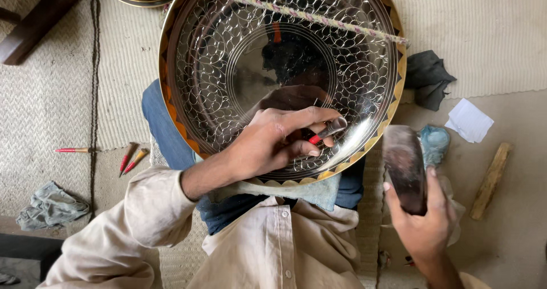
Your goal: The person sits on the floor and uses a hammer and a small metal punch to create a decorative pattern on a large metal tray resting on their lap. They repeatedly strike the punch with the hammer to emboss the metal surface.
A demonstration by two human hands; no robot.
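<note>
one large engraved metal tray (228, 66) rests on the person's lap. the left hand (273, 143) lies on the tray's lower rim, pinching one red-handled chisel (327, 130) against it. the right hand (424, 220), just right of the tray, grips one dark mallet (404, 166). three red-handled tools (128, 157) lie left of the tray; one white paper scrap (469, 119) and one wooden stick (490, 179) lie to its right.

From here I see the engraved metal tray (239, 49) filling the middle, a twisted cord (296, 12) stretched across its far part. Left, the mat (51, 95) lies open but for three red-tipped tools (128, 158) (one apart). Right, a dark cloth (427, 78), white paper (468, 119) and wooden stick (490, 180) crowd the floor.
</note>
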